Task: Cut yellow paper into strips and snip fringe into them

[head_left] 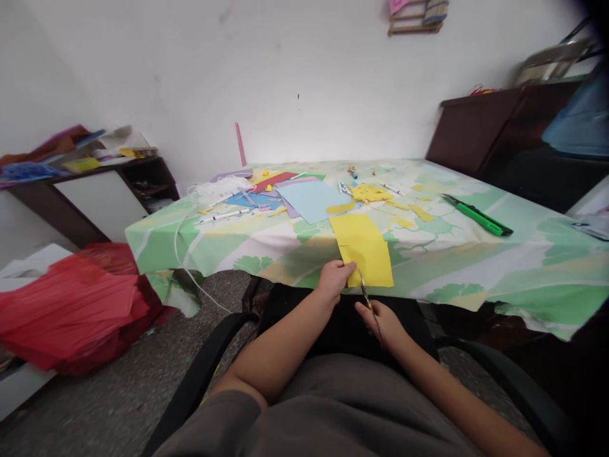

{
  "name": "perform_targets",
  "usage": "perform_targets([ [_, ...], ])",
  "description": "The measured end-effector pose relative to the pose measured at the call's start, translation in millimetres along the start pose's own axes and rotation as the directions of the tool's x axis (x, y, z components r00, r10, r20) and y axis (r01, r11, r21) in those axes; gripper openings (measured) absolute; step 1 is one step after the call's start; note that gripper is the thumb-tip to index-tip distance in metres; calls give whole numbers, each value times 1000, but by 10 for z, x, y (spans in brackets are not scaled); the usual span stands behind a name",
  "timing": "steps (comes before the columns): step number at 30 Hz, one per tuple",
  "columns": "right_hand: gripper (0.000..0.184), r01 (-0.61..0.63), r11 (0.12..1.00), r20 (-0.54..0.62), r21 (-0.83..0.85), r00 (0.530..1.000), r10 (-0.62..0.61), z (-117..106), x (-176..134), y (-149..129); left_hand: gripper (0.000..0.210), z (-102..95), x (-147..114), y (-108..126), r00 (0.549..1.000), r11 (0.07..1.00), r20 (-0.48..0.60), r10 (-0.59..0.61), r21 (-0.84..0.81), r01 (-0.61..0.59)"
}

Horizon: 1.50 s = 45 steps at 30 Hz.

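A sheet of yellow paper (364, 244) hangs over the near edge of the table, its upper part lying on the tablecloth. My left hand (335, 279) pinches the sheet at its lower left edge. Gripped in my right hand (384, 322) is a pair of scissors (365, 291), blades pointing up at the paper's lower part, close to my left thumb. Whether the blades are apart is too small to tell. A short slit shows in the sheet's left edge, above my left hand.
On the table's patterned cloth (457, 254) lie a green utility knife (478, 214), a light blue sheet (311, 198), yellow scraps (371, 193) and several markers. A white cord (178, 244) hangs off the left side. A red plastic bag (80, 304) sits at the left.
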State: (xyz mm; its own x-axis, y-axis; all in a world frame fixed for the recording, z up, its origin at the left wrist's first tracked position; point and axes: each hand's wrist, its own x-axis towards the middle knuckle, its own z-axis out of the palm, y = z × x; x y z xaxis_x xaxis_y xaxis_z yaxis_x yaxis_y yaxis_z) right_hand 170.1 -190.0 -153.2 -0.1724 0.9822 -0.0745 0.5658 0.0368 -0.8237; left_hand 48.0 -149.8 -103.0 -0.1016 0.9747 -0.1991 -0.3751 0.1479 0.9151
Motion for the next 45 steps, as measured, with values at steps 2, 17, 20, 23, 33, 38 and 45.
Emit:
perform_targets([
  [2, 34, 4, 1000, 4, -4, 1000, -4, 15, 16, -21, 15, -24, 13, -8, 1000, 1000, -3, -3, 12, 3],
  [17, 37, 18, 998, 54, 52, 998, -21, 92, 101, 14, 15, -202, -87, 84, 996, 994, 74, -47, 98, 39],
  [20, 36, 17, 997, 81, 72, 996, -23, 112, 109, 20, 13, -215, -118, 94, 999, 992, 40, -10, 123, 5],
  [23, 33, 19, 996, 108, 87, 994, -29, 144, 105, 21, 10, -206, -135, 100, 999, 989, 1, 36, 146, -36],
  [33, 34, 49, 991, 115, 122, 991, -63, 189, 102, 10, 9, -160, -233, 77, 999, 985, -32, 41, 168, -35],
  [38, 35, 60, 990, 107, 131, 991, -74, 229, 120, 50, 9, -163, -244, 65, 999, 989, -33, 25, 145, -20],
  [45, 39, 69, 989, 116, 130, 990, -84, 272, 140, 113, 9, -188, -238, 35, 1000, 993, -2, 4, 122, -3],
])
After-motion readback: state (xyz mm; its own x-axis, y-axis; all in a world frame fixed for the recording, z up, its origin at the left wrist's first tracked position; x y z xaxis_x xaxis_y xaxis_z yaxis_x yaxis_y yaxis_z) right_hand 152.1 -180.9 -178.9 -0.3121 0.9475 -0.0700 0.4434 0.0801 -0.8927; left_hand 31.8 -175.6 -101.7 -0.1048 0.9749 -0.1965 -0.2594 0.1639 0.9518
